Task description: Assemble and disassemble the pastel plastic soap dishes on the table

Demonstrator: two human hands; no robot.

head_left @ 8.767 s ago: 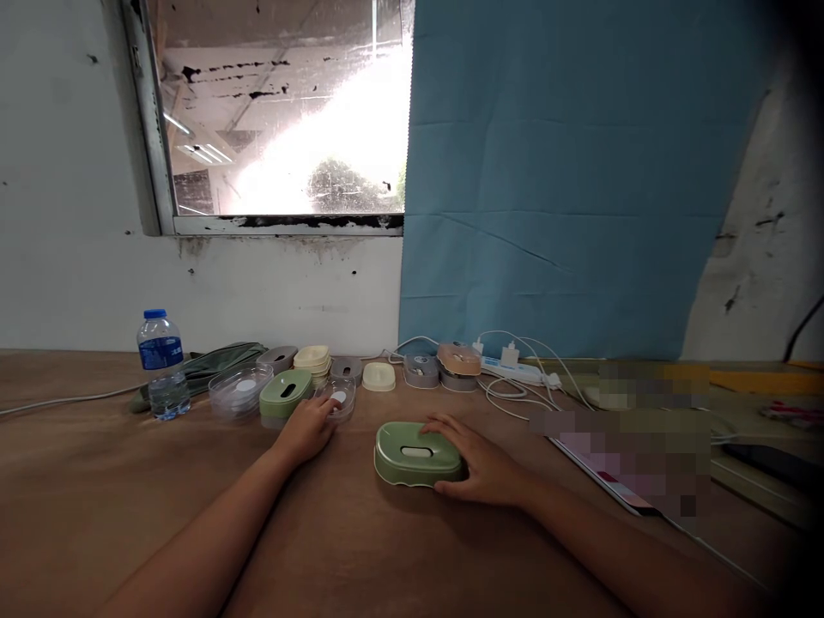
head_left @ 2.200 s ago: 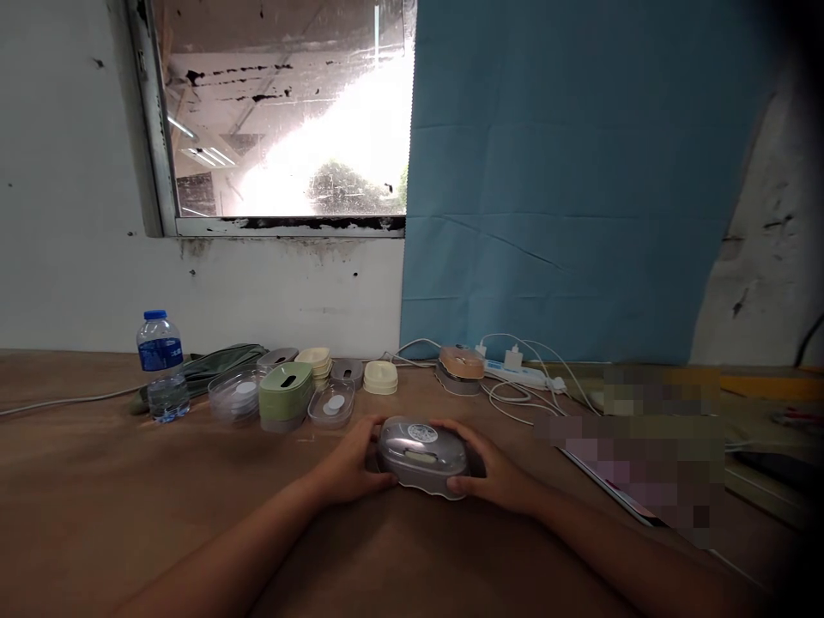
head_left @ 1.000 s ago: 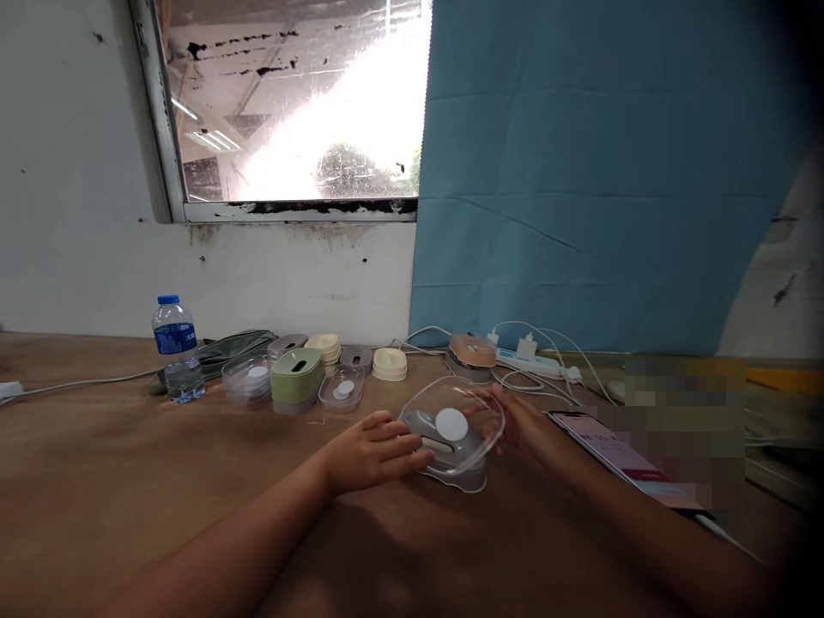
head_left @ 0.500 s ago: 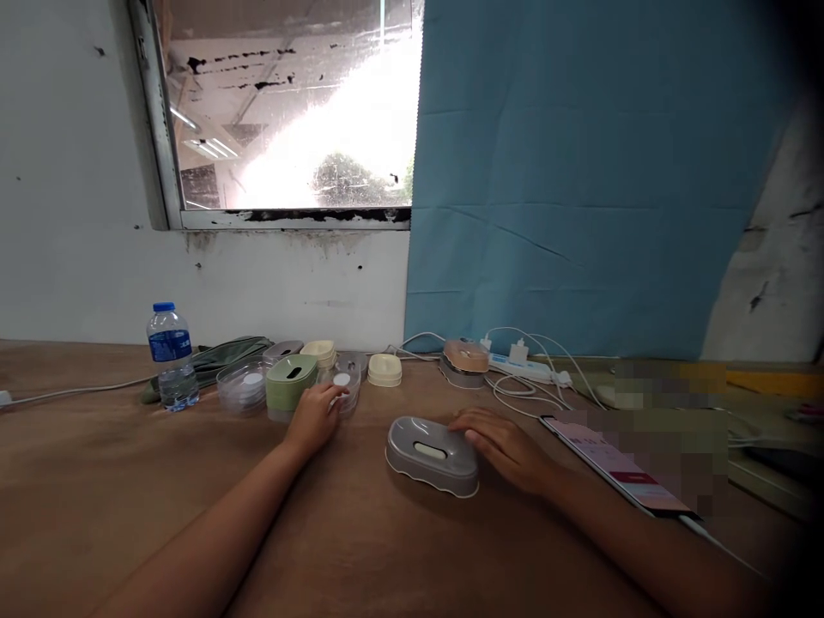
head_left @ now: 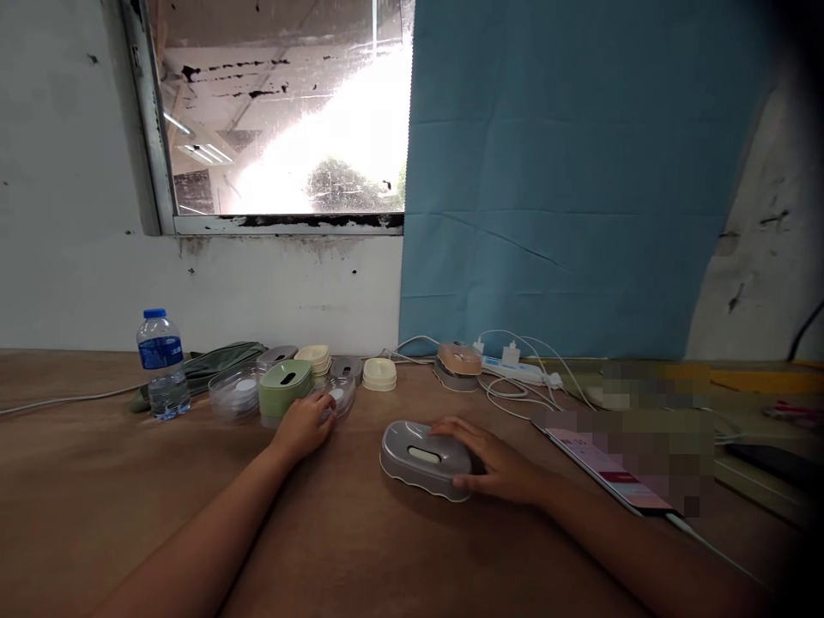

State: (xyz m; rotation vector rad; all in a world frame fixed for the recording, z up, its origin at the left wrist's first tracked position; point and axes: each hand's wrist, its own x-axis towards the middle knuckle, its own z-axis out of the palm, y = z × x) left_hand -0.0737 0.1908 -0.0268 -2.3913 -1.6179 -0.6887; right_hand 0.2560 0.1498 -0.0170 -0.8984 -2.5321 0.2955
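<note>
A glossy grey oval slotted box [head_left: 402, 439], with a pale strip in its slot and a wavy cream lower edge, sits on the brown table. My right hand [head_left: 493, 459] grips its right end, thumb at the front and fingers over the back. Farther left, my left hand [head_left: 305, 425] rests palm down with fingers loosely bent and apart. Its fingertips lie against a clear plastic container [head_left: 344, 396] holding something white; whether they press on it I cannot tell. Just behind this hand stands a green slotted box [head_left: 276, 399].
Left of the green box are clear containers [head_left: 232, 395] and a water bottle [head_left: 164, 369]. Cream lids [head_left: 379, 374] and a stacked peach-and-grey box [head_left: 458, 365] stand behind. A power strip [head_left: 515, 371] with cables and a phone [head_left: 605, 463] lie right.
My right hand has gone from resting by the grey box's back right edge to grasping its right end. My left hand has drawn slightly nearer. The view has shifted a little.
</note>
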